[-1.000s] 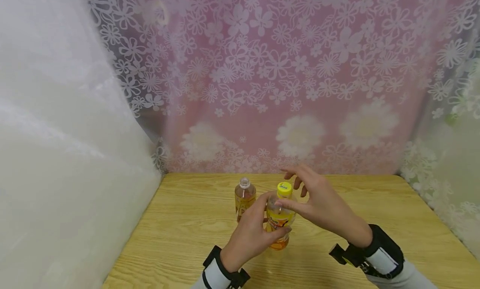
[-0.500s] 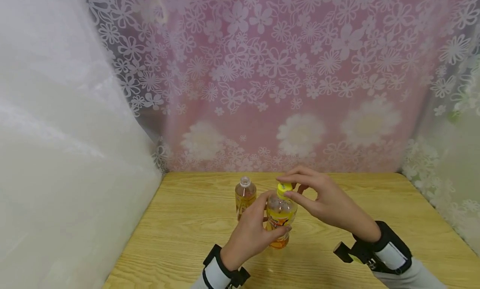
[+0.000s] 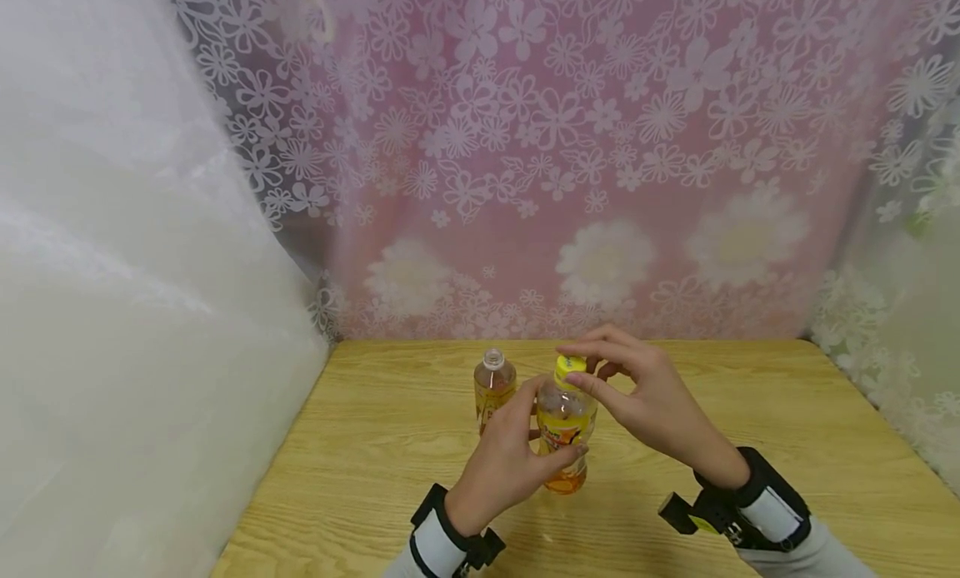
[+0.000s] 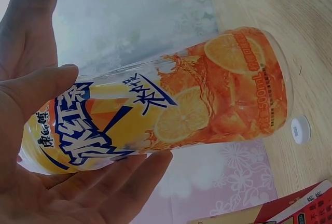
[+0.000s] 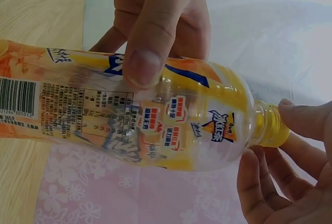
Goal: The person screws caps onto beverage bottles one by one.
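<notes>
A clear plastic iced tea bottle (image 3: 567, 424) with a yellow and orange label stands nearly upright over the table. My left hand (image 3: 501, 465) grips it round the labelled body; the left wrist view shows thumb and fingers on opposite sides of the bottle (image 4: 223, 86). At the top, my right hand (image 3: 648, 391) pinches the yellow bottle cap (image 3: 570, 366) between thumb and fingers. In the right wrist view the cap (image 5: 275, 125) sits on the neck. Whether the bottle's base touches the table is hard to tell.
Just behind and left of the held bottle stands a second drink bottle (image 3: 495, 382) with an uncapped neck. A small white cap (image 4: 301, 129) lies on the wooden table (image 3: 375, 445). A pink floral curtain (image 3: 480, 145) hangs behind; pale sheeting (image 3: 135, 311) is at the left.
The right hand's fingers, spread apart around the cap one second ago, have closed onto it. My left hand keeps its grip on the bottle with little movement.
</notes>
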Demonstrator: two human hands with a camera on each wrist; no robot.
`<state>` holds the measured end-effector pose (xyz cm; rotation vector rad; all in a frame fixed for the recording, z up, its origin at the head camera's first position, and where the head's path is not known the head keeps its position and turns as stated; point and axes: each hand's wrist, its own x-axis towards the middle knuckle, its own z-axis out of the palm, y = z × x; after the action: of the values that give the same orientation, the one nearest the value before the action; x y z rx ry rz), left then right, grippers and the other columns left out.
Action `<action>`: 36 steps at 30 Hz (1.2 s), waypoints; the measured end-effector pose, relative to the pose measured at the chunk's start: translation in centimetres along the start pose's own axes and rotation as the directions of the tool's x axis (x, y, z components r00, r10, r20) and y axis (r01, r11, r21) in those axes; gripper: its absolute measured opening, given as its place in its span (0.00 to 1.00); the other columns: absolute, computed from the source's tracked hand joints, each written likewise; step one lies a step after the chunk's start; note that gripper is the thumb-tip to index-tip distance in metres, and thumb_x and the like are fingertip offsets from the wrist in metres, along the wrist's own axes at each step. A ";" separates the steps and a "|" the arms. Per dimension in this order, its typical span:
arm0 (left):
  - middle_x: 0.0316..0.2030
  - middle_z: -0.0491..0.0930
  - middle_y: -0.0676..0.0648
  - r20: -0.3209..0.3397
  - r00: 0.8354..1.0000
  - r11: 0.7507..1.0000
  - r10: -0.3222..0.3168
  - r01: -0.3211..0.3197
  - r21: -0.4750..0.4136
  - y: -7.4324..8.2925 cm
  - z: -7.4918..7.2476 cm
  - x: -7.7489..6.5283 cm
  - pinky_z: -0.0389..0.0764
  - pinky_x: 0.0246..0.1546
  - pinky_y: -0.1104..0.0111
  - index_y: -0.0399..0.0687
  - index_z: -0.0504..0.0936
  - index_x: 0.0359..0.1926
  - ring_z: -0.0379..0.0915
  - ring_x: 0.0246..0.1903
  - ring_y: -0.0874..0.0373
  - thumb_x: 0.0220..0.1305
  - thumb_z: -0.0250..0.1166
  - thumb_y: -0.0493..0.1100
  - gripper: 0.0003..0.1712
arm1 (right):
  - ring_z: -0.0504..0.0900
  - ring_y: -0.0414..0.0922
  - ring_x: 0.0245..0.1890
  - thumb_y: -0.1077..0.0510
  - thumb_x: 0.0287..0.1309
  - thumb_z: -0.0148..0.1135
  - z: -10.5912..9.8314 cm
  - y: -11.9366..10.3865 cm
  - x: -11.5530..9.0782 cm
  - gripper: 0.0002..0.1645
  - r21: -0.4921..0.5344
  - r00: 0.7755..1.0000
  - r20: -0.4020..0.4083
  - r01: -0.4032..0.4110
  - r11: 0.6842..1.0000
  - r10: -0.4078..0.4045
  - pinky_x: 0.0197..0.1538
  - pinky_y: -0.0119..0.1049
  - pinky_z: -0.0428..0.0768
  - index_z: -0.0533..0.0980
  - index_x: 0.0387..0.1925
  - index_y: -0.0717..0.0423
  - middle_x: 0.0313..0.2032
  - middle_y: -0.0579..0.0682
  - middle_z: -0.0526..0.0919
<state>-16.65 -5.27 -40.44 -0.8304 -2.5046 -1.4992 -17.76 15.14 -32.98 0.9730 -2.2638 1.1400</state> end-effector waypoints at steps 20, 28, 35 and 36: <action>0.63 0.73 0.59 -0.003 1.000 0.999 0.011 -0.011 0.031 -0.1 0.1 0.0 0.82 0.47 0.71 0.64 0.61 0.73 0.75 0.59 0.64 0.60 0.74 0.58 0.45 | 0.78 0.38 0.52 0.64 0.68 0.64 -1.6 0.6 0.2 0.29 0.002 0.985 0.172 -0.019 1.000 0.018 0.47 0.35 0.80 0.75 0.67 0.41 0.62 0.42 0.78; 0.63 0.73 0.57 0.003 1.000 0.999 0.005 -0.005 0.033 -0.1 0.0 -0.1 0.83 0.47 0.70 0.62 0.62 0.73 0.75 0.59 0.64 0.60 0.74 0.57 0.45 | 0.77 0.36 0.43 0.62 0.62 0.71 -1.0 0.6 0.4 0.24 -0.026 0.995 0.100 0.028 0.999 -0.026 0.41 0.34 0.81 0.80 0.58 0.41 0.50 0.40 0.81; 0.63 0.72 0.58 0.002 1.000 0.999 0.005 -0.005 0.032 -0.1 0.1 -0.1 0.82 0.47 0.72 0.62 0.62 0.73 0.75 0.59 0.64 0.60 0.74 0.58 0.45 | 0.77 0.37 0.49 0.57 0.62 0.72 -0.9 0.7 0.3 0.36 -0.058 0.994 0.109 -0.025 0.998 0.032 0.44 0.36 0.82 0.71 0.69 0.40 0.54 0.39 0.79; 0.63 0.73 0.58 0.002 1.000 0.999 0.009 -0.009 0.033 -0.1 0.0 -0.1 0.82 0.47 0.72 0.62 0.62 0.73 0.75 0.59 0.64 0.60 0.74 0.58 0.45 | 0.78 0.37 0.50 0.59 0.63 0.70 -1.1 0.7 0.2 0.35 -0.047 0.992 0.122 -0.020 0.999 0.026 0.45 0.37 0.82 0.71 0.70 0.39 0.57 0.40 0.78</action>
<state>-16.59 -5.31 -40.54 -0.8373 -2.5169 -1.4504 -18.34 16.27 -32.54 1.0272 -2.3926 1.0594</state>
